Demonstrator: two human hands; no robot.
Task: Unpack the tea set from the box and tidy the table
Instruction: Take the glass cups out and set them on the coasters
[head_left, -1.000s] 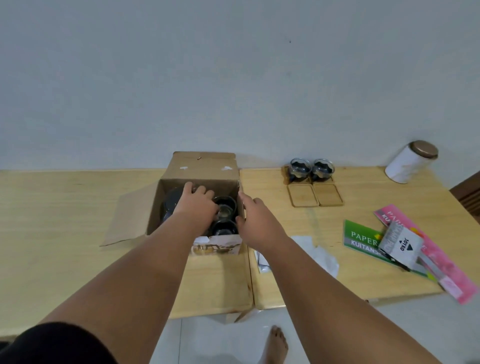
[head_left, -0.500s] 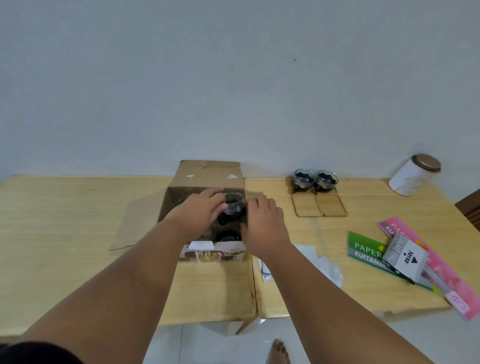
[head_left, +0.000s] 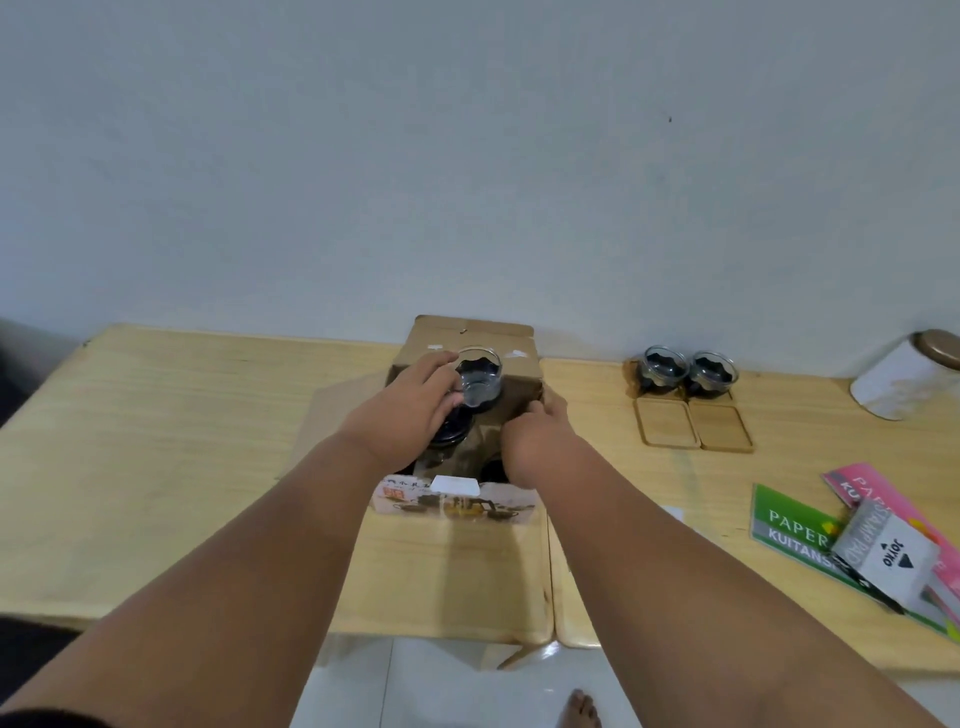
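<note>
An open cardboard box (head_left: 517, 387) stands on the wooden table (head_left: 171, 441) near the wall. My left hand (head_left: 402, 410) holds a small glass tea cup (head_left: 480, 382) lifted above the box. My right hand (head_left: 537, 439) rests on the box's right rim, steadying it. Dark round shapes show inside the box beneath the hands. Two more glass cups (head_left: 688, 371) stand on wooden coasters by the wall, with two bare wooden coasters (head_left: 693, 422) in front of them.
A white canister with a brown lid (head_left: 906, 376) stands at the far right. Green and pink paper pads (head_left: 795, 525) and a grey stamp pad box (head_left: 883, 551) lie at the right front. A gap between two tabletops runs below the box.
My left hand has drawn a glass cup up out of the box and raised it. My right hand stayed on the box's right rim.
</note>
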